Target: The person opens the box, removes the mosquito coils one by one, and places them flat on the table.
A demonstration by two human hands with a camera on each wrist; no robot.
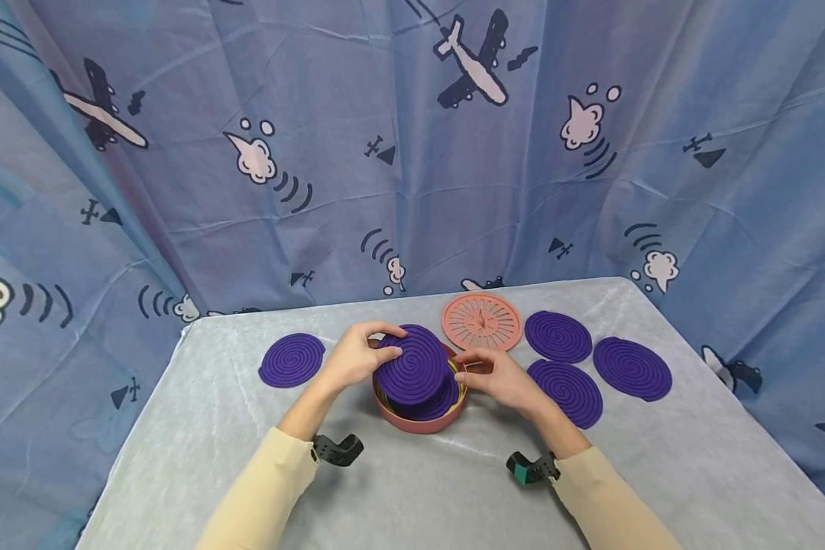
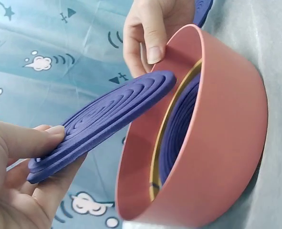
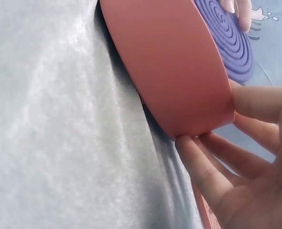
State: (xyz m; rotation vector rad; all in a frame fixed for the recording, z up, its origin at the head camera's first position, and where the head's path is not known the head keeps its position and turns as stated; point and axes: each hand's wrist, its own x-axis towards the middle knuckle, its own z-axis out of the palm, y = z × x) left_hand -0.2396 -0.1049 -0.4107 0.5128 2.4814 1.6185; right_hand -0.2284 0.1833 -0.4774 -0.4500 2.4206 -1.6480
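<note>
My left hand (image 1: 353, 357) pinches a purple mosquito coil (image 1: 411, 365) at its left edge, thumb on top and fingers beneath. The coil is tilted over a round salmon-pink box (image 1: 421, 427) that has no lid on. Inside the box lies another purple coil (image 2: 179, 129), with a thin yellow ring (image 2: 154, 183) around it along the wall. My right hand (image 1: 500, 379) grips the box's right side, its thumb at the rim and its fingertips against the outer wall, as the right wrist view shows.
A slotted pink lid (image 1: 482, 322) lies behind the box. Purple coils rest on the grey-white table (image 1: 412, 504): one coil (image 1: 292, 360) at left, and a nearer coil (image 1: 569, 393), a back coil (image 1: 558, 336) and an outer coil (image 1: 632, 368) at right. A blue patterned curtain (image 1: 344, 153) hangs behind.
</note>
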